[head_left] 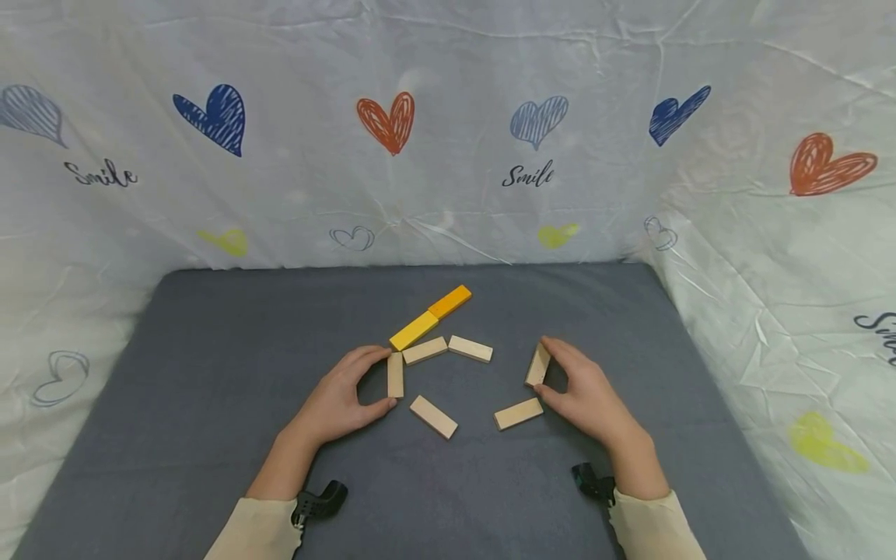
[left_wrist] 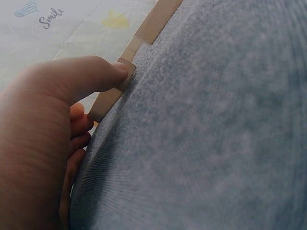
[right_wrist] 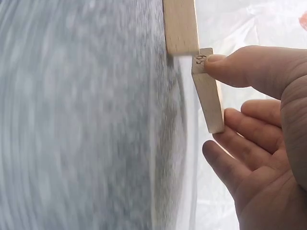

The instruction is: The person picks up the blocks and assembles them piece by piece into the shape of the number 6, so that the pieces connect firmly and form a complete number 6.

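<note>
In the head view my left hand pinches a plain wooden block end to end, thumb at the near end and fingers at the far end. My right hand grips another plain wooden block the same way, slightly slanted. In the right wrist view, the thumb presses the numbered end of that wooden block. The left wrist view has the thumb on the end of its block. Between the hands lie an angled block, a second block meeting its corner, and a pinkish block.
A yellow block and an orange block form a slanting line toward the back. Near the right thumb lies one more plain block. Dark grey cloth covers the table; a white sheet printed with hearts hangs behind.
</note>
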Demonstrator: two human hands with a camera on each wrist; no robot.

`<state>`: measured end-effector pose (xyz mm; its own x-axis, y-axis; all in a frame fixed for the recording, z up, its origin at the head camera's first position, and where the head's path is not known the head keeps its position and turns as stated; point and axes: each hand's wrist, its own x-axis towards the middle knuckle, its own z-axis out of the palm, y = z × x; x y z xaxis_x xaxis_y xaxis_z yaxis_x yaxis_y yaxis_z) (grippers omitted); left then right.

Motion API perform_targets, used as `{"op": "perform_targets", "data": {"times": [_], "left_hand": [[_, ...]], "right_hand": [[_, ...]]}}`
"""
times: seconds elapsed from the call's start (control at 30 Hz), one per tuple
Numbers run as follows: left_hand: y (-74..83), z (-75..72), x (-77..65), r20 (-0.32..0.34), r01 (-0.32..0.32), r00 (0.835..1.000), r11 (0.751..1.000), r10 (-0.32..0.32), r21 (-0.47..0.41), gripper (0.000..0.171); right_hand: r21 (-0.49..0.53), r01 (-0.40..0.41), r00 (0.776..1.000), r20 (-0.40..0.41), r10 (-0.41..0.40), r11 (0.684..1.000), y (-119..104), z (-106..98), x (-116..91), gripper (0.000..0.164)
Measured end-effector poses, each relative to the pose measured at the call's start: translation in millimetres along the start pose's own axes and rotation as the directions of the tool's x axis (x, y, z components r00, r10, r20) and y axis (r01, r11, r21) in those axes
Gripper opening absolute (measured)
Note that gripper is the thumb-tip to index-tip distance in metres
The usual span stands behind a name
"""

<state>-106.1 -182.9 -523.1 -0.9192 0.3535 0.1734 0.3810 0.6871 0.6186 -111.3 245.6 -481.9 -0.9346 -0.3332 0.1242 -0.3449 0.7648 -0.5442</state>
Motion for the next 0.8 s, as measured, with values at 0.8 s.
{"op": "perform_targets", "data": {"times": [0.8], "left_hand": [[0.0,-0.6,1.0,0.011,0.015,1.0,1.0,-0.015,0.0,0.08]], "right_hand": [[0.068,0.066,0.994,0.078,-0.071,0.996,-24,23,8,0.079]]}}
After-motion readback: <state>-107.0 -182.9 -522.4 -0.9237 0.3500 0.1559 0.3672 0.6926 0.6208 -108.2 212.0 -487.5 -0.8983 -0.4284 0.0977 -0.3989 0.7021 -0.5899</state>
